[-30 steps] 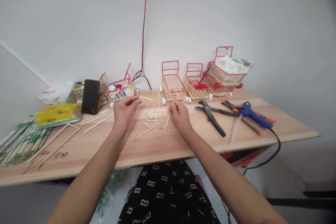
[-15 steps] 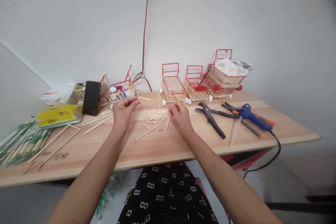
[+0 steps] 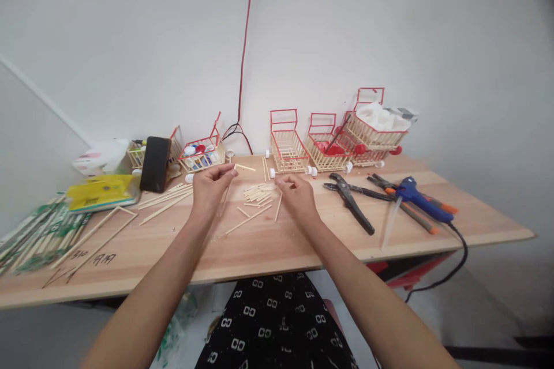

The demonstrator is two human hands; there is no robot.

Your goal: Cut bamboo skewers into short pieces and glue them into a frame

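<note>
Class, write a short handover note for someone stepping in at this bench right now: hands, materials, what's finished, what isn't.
Left hand: pinches a thin stick, raised over the table.
Right hand: fingers curled beside the pile of short sticks; whether it holds one is unclear.
Done: little carts stand by the wall.
Left: loose sticks unassembled; glue gun and pliers lie unused, right.

pliers [image 3: 351, 203] right, near table [image 3: 268, 242] bare

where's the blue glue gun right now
The blue glue gun lies on the right side of the wooden table, over orange-handled pliers, right of the black pliers.
</note>
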